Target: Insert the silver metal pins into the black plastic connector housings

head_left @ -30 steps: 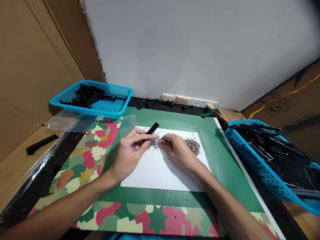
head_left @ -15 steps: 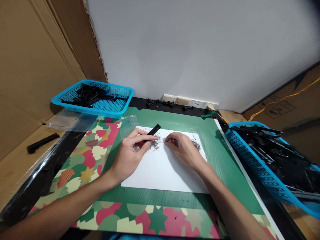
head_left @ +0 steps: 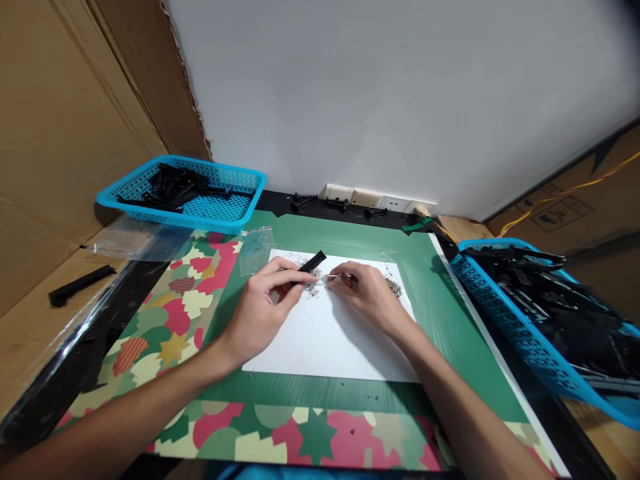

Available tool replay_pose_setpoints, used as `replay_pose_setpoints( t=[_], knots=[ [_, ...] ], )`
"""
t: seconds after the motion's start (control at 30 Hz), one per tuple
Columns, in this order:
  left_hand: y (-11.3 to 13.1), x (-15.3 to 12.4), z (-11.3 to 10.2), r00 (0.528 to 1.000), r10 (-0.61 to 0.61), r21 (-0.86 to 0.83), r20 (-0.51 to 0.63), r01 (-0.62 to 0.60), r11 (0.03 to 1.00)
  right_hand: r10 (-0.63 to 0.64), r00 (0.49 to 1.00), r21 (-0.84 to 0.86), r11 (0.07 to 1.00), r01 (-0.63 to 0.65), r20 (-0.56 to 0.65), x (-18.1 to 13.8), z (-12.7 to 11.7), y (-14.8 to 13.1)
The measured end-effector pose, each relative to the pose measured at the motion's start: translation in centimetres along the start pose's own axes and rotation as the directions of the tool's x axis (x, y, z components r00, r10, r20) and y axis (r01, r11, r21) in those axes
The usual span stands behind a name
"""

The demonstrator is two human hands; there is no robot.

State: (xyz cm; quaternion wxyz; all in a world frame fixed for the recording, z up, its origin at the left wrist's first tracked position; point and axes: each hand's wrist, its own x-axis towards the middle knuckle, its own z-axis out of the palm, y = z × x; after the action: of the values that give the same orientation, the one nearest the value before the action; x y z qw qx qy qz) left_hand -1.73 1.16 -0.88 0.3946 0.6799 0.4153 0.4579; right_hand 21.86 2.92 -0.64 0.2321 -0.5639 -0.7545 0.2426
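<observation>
My left hand (head_left: 267,300) is closed around a slim black plastic piece (head_left: 314,261), its free end tilted up to the right. Facing it, my right hand (head_left: 363,290) pinches a thin pointed metal tool (head_left: 338,275), most of it hidden in the fingers. The tool's tip points left, close to my left fingertips; whether they touch I cannot tell. Beneath both hands lies a sheet of white paper (head_left: 320,350). A pile of tiny silvery metal parts (head_left: 313,288) is on the paper behind my left fingertips, and another small pile (head_left: 393,287) sits right of my right hand.
A blue basket (head_left: 220,223) of black pieces stands back left, another blue basket (head_left: 520,343) at right. A loose black piece (head_left: 83,285) lies far left. A clear zip bag (head_left: 256,250) lies beside the paper. Several black parts (head_left: 336,204) lie along the wall near the sockets (head_left: 395,204).
The view has shifted slightly. The black piece in my left hand sits a little further right and is tilted slightly more. Both hands keep their grip close together.
</observation>
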Motion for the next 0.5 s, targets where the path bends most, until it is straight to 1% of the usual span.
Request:
replay_pose_setpoints(
  t=[0.13, 0.23, 0.3, 0.37, 0.43, 0.5],
  knots=[
    [0.0, 0.0, -0.1, 1.0, 0.001, 0.004, 0.014, -0.001, 1.0, -0.032, 0.999, -0.018, 0.999, 0.033, 0.026, -0.1, 0.5, 0.0],
    [-0.1, 0.0, -0.2, 0.999, -0.001, 0.003, 0.032, 0.001, 1.0, -0.037, 0.999, 0.005, 0.999, 0.037, 0.009, -0.2, 0.6, -0.2],
    [-0.1, 0.0, -0.2, 0.998, -0.011, -0.008, 0.056, 0.011, 1.0, -0.011, 1.0, 0.103, 0.995, 0.012, -0.016, -0.3, 0.3, -0.6],
    [-0.2, -0.1, -0.2, 0.996, -0.034, -0.017, 0.084, 0.036, 0.999, 0.02, 0.999, 0.267, 0.964, -0.009, -0.041, -0.5, -0.1, -1.3],
    [-0.2, -0.2, 0.0, 0.991, -0.072, -0.025, 0.115, 0.076, 0.997, 0.022, 0.998, 0.438, 0.899, 0.007, -0.061, -0.8, -0.4, -2.2],
    [0.0, -0.3, 0.2, 0.982, -0.112, -0.057, 0.151, 0.122, 0.991, 0.002, 0.997, 0.559, 0.828, 0.042, -0.079, -1.2, -0.4, -3.2]
  ],
)
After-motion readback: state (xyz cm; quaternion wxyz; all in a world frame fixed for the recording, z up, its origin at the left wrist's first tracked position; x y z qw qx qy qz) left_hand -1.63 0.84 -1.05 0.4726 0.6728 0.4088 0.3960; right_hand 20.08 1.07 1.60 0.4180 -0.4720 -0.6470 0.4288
